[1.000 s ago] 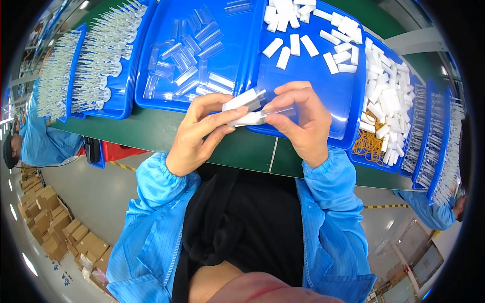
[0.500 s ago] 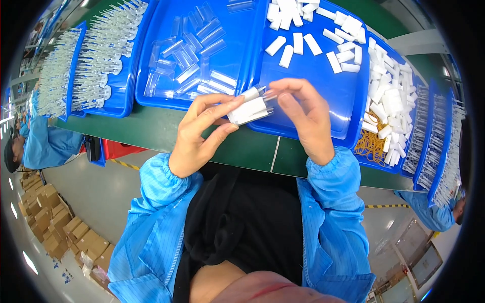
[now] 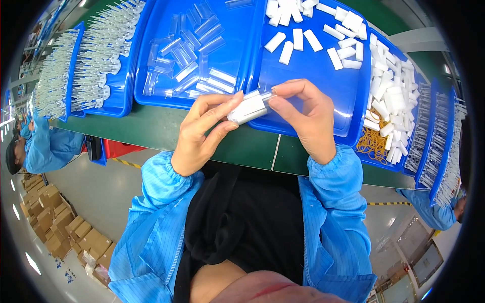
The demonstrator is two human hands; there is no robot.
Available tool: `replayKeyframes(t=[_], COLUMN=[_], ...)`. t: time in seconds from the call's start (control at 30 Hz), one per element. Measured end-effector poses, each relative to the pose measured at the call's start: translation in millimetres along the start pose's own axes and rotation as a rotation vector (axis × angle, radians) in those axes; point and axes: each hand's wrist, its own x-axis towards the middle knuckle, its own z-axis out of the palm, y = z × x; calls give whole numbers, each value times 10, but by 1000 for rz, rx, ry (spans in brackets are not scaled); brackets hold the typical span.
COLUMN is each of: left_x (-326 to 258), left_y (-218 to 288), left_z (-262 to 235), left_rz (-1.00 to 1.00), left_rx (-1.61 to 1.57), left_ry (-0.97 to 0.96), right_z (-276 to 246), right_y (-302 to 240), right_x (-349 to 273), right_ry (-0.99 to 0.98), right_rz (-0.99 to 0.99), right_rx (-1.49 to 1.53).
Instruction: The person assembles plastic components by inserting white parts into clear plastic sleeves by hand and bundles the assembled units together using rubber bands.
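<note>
Between the thumb and fingers of my left hand [image 3: 199,129] is a small bundle of white blocks [image 3: 247,108], tilted up toward the right. A clear plastic piece [image 3: 267,95] shows at the bundle's right end. The thumb and forefinger of my right hand [image 3: 308,116] are pinched at that clear end. Exactly how the clear piece sits on the white blocks is hard to make out behind the fingers. Both hands are above the near edge of two blue trays, the left one [image 3: 139,76] with clear plastic sleeves [image 3: 209,33], the right one [image 3: 348,134] with loose white blocks [image 3: 286,52].
Further right, a blue bin holds heaped white blocks [image 3: 396,101] and tan rubber bands [image 3: 373,144]. Trays of thin clear spiked parts [image 3: 108,45] stand at far left and far right. Beneath lies a green tabletop [image 3: 156,126]. People in blue sleeves sit at both sides; cardboard boxes [image 3: 60,222] stand on the floor.
My right hand has moved slightly left, and its thumb and forefinger have closed at the bundle's right end, where thin prongs showed before. My left hand keeps its hold.
</note>
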Motion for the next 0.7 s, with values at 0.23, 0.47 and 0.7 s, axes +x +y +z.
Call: replayKeyframes(t=[0.23,0.47,0.7], left_x=[-33,-59,-83], left_y=[8,-143,-123], left_z=[52,21,58], left_rz=[-256,-130,-116], left_rx=[-655,-562,-514], left_ry=[132,77,86], right_z=[-11,-58,-29], right_y=[12,-69,-26], right_x=[43,22,17], right_ry=[27,-67,-84], right_rz=[-74,42,-21], right_rx=[9,126,25])
